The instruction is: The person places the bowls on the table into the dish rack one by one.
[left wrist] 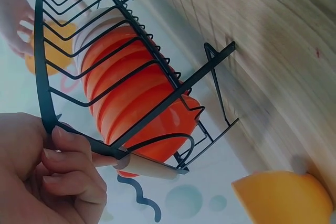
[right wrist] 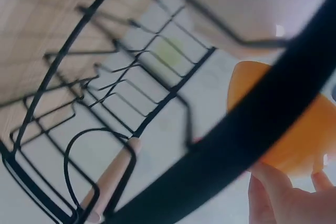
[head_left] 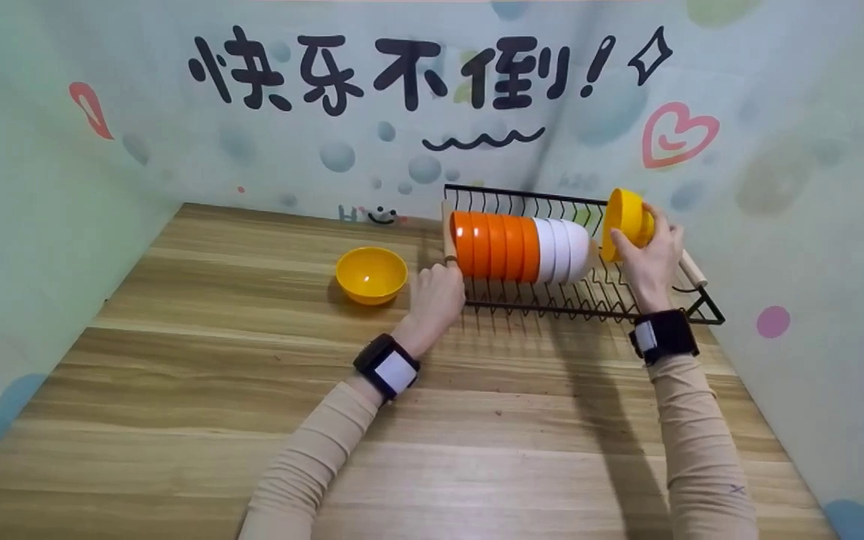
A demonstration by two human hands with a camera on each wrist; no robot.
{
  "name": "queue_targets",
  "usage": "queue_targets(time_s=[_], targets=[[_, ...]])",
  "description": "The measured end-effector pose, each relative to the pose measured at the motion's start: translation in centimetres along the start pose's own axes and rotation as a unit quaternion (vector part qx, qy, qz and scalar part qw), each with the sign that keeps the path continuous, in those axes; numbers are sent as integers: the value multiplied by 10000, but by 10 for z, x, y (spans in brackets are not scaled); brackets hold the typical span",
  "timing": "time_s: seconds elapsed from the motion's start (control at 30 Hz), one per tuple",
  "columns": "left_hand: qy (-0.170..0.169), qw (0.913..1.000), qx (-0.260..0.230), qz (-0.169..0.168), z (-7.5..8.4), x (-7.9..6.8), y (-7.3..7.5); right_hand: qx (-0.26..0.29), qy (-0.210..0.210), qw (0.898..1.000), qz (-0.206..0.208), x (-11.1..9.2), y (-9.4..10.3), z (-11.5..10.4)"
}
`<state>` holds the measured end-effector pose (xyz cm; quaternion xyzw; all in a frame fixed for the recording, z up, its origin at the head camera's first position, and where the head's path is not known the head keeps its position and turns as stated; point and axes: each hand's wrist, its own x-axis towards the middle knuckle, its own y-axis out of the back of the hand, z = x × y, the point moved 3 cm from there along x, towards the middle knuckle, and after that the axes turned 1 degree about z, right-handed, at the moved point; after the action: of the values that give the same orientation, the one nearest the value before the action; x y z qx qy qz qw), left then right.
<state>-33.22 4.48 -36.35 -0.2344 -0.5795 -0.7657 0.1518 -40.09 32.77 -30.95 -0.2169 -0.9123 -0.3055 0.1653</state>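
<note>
My left hand (head_left: 436, 300) grips the left end of a black wire dish rack (head_left: 552, 306). In the left wrist view its fingers (left wrist: 71, 184) curl at the frame beside the wooden handle (left wrist: 152, 166). A yellow bowl (head_left: 621, 225), tipped on its side, is held by my right hand (head_left: 655, 259) over the rack's right part. Its rim faces left, towards the stacked bowls. Orange bowls (head_left: 493, 247) and white bowls (head_left: 565, 251) lie nested sideways in the rack, several orange at the left, white at the right. Another yellow bowl (head_left: 372, 276) stands upright left of my left hand.
The rack's right wooden handle (head_left: 693, 268) is close to the right wall. A printed cloth (head_left: 289, 150) hangs behind the wood-grain table (head_left: 177, 375), with black lettering on it. The rack stands near the back edge.
</note>
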Motion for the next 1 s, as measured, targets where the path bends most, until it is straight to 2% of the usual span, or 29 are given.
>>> queue_targets(time_s=[0.13,0.23,0.47,0.73,1.0], targets=[[-2,9999,-23,-140,0,1,-1,-528,299,9973,-421,7,-7,6],[-24,9998,-44,-171,0,1,-2,-800,519,9937,-583,10,-11,9],[-48,9999,83,113,0,0,0,-1187,618,9868,-907,12,-22,11],[62,9997,36,-235,1,1,-2,-1460,847,9758,-1391,8,-33,18],[142,9995,44,-273,0,2,-1,-1392,825,9722,-1694,11,-37,24]])
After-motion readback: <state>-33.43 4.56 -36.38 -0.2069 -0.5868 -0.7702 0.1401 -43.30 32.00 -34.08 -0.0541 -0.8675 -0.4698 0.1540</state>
